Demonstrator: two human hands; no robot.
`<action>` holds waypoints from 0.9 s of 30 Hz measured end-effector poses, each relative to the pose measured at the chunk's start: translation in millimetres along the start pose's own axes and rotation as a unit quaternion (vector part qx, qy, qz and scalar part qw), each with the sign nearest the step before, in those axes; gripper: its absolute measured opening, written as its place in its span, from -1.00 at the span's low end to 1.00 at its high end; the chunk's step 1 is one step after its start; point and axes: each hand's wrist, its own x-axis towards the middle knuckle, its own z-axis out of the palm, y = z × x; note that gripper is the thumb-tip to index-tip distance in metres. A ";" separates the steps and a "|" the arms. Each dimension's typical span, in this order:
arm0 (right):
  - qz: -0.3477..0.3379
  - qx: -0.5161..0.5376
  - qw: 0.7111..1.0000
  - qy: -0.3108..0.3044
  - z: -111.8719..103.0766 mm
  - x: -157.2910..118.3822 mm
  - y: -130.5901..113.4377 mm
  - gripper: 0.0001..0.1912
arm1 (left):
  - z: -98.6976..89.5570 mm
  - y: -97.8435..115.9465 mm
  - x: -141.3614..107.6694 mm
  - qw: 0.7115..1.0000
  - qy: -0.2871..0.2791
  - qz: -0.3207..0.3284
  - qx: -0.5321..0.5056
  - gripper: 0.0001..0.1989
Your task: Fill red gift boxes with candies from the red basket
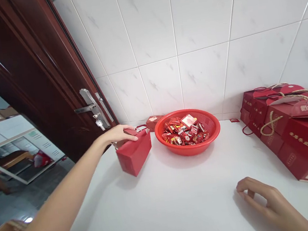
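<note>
My left hand is closed over the top of a red cardboard box, its thumb lying along the near upper edge. The box is slightly tilted, with its top flaps apart; what is inside cannot be seen. Just to its right stands a red plastic basket holding a heap of candies in red wrappers. Low over the white tabletop at the right, my right hand has its fingers curled, thumb tip and forefinger tip close together, and nothing shows between them.
Several red gift boxes with rope handles stand in a row along the right side. Behind the basket lies a small red box against the tiled wall. A dark wooden door with keys in its lock stands at left.
</note>
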 end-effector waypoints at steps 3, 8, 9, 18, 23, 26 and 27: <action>0.001 -0.001 1.000 0.004 -0.7 1.5 -0.9 -0.78 | 22.2 -4.0 12.3 1.000 -0.001 -0.003 -0.017 -0.64; 0.023 0.005 1.000 -0.019 -1.1 3.0 -3.8 -0.76 | 19.2 -19.5 22.2 0.999 0.008 -0.005 -0.032 -0.54; 0.030 0.008 0.999 -0.021 -0.3 2.9 -4.8 -0.76 | 16.5 -22.9 23.1 0.999 0.018 -0.006 -0.036 -0.51; 0.017 0.029 0.998 0.054 7.4 13.4 -17.6 -0.67 | -29.9 14.8 0.4 0.991 0.065 -0.027 -0.114 -0.59; -0.117 0.016 0.987 0.108 -18.7 55.1 -66.3 -0.77 | -19.9 83.5 -22.5 0.990 -0.110 0.079 -0.044 -0.64; -0.195 0.039 0.971 0.132 -34.4 77.6 -108.6 -0.80 | 20.5 112.2 -33.1 0.967 -0.199 0.159 0.007 -0.65; -0.215 0.041 0.969 0.111 -37.4 82.7 -120.2 -0.78 | 36.8 117.7 -35.5 0.962 -0.208 0.177 0.018 -0.67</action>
